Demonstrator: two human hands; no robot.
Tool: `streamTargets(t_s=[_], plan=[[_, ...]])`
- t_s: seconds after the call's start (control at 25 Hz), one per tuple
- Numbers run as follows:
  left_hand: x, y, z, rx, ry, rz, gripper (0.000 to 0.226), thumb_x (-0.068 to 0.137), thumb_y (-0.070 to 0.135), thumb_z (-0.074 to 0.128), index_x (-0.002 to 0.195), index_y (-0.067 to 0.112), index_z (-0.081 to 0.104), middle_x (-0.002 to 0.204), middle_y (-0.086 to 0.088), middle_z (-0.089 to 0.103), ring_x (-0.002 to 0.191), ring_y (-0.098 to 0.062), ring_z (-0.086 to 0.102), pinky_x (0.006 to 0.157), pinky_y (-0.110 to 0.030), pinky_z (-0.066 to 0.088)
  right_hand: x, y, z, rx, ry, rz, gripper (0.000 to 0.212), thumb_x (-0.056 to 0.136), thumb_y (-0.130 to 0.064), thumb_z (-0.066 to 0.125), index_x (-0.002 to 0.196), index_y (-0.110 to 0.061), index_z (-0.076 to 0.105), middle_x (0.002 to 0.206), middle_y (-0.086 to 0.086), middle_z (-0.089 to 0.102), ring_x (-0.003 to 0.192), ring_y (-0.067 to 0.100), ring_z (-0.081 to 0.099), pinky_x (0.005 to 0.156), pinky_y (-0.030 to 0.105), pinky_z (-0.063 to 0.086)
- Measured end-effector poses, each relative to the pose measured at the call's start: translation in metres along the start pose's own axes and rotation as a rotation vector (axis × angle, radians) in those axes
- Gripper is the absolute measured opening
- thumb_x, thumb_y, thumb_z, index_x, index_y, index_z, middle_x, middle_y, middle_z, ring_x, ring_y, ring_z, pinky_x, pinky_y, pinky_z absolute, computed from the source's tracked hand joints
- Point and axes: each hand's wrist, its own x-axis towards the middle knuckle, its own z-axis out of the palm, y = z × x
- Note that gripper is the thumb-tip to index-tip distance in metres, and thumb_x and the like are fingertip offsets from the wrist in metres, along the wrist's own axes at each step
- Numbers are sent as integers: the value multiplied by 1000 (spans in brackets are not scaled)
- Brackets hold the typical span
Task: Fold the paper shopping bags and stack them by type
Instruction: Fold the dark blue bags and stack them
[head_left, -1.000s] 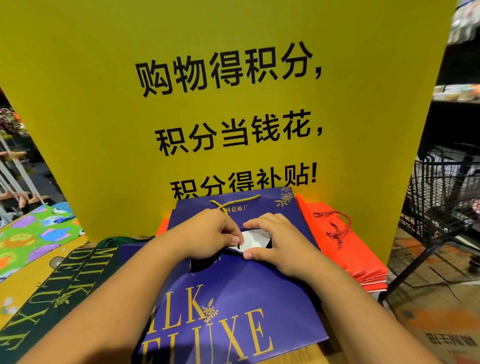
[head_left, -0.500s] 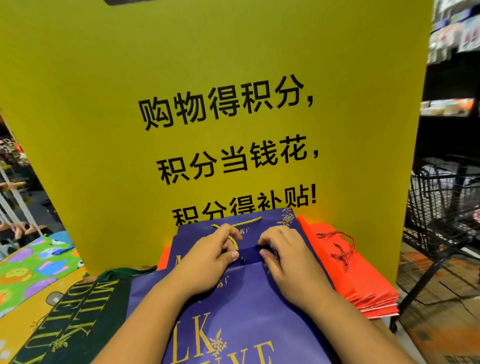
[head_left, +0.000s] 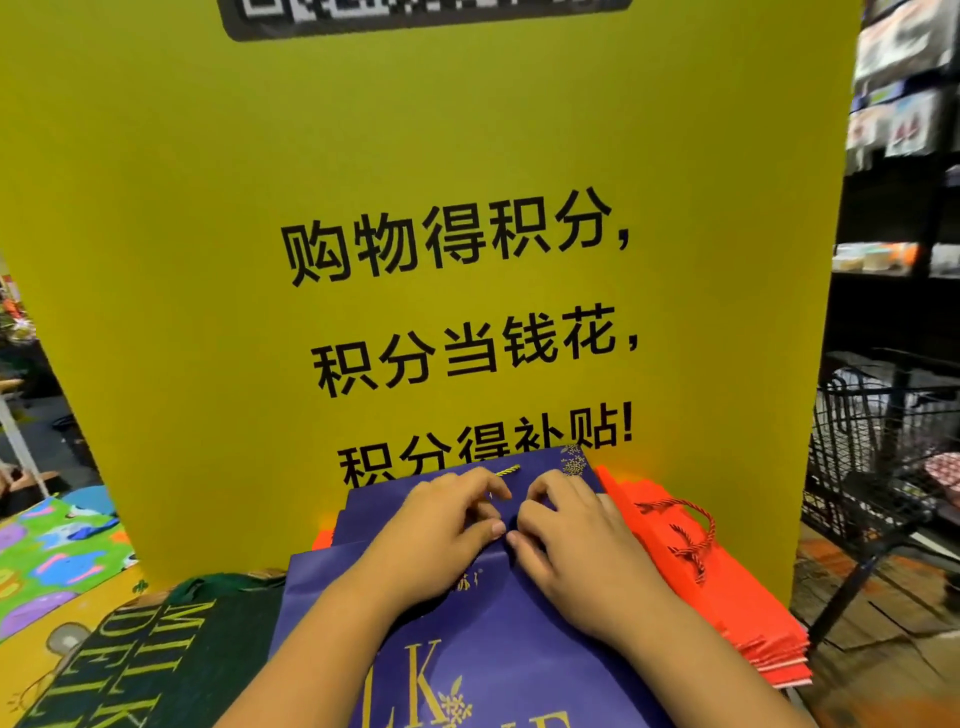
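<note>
Head view: left hand (head_left: 441, 535), right hand (head_left: 576, 545) side by side, fingers (head_left: 540, 484) curled tight on purple bag (head_left: 509, 623).

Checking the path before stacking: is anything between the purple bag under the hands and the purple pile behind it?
Nothing visible. The purple bag reaches the purple pile directly; only a gold cord lies on the pile, and the red bags sit to its right.

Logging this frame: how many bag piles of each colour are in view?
purple pile: 1
red pile: 1
dark green pile: 1, only the top bag shows
cartoon-print pile: 1, cut off at the left edge
Total: 4 piles; bags within each pile cannot be counted.
</note>
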Motion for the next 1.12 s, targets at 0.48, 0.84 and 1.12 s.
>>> streamTargets(t_s=[0.48,0.84,1.12], plan=[[-49,-76,-16,-42,139,-109,62,54,95,52,93,48,63,106,23,55,102,4,53,85,-17,43,2,25,-16,1461,455,673,36,94,-2,56,61,-16,54,76,-2,49,70,11,48,71,22,43],[-56,-84,-6,2,170,-74,53,62,94,46,88,49,57,98,22,55,96,2,52,80,-24,45,0,50,-21,2087,752,926,31,52,-22,74,62,-22,45,56,-10,45,67,7,48,73,27,39],[-64,-90,-3,-86,202,-9,43,64,82,64,87,46,58,92,20,60,93,-3,54,78,-27,43,8,36,-32,1010,390,894,13,89,-22,72,88,-19,59,89,3,55,68,16,50,65,33,41]])
